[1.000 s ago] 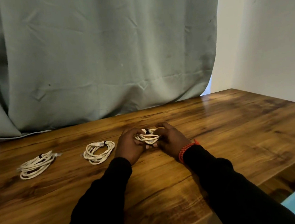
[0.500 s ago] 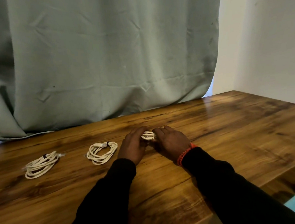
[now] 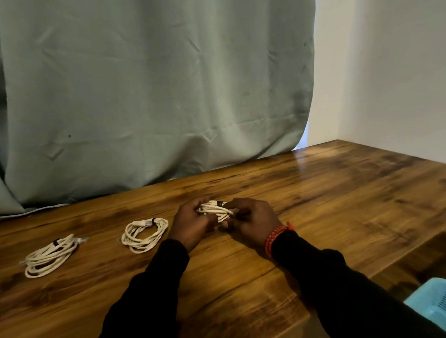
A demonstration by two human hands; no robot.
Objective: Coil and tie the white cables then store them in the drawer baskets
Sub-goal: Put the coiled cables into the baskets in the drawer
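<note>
Item 1: white cable coil (image 3: 215,210), mid table (image 3: 352,198); left hand (image 3: 191,224) & right hand (image 3: 252,221) both gripping it, fingers curled round.
Items 2-3: 2 tied coils lying left, nearer one (image 3: 144,235), far-left one (image 3: 50,255).
Blue basket (image 3: 441,309) sitting near right.

Grey-green curtain (image 3: 143,81), white wall (image 3: 395,62), wooden table (image 3: 352,198)

your arms come in wearing long black sleeves (image 3: 151,294), plain, reaching the wrists; on your right wrist there's a red beaded bracelet (image 3: 276,235), wrapped in several strands.
</note>
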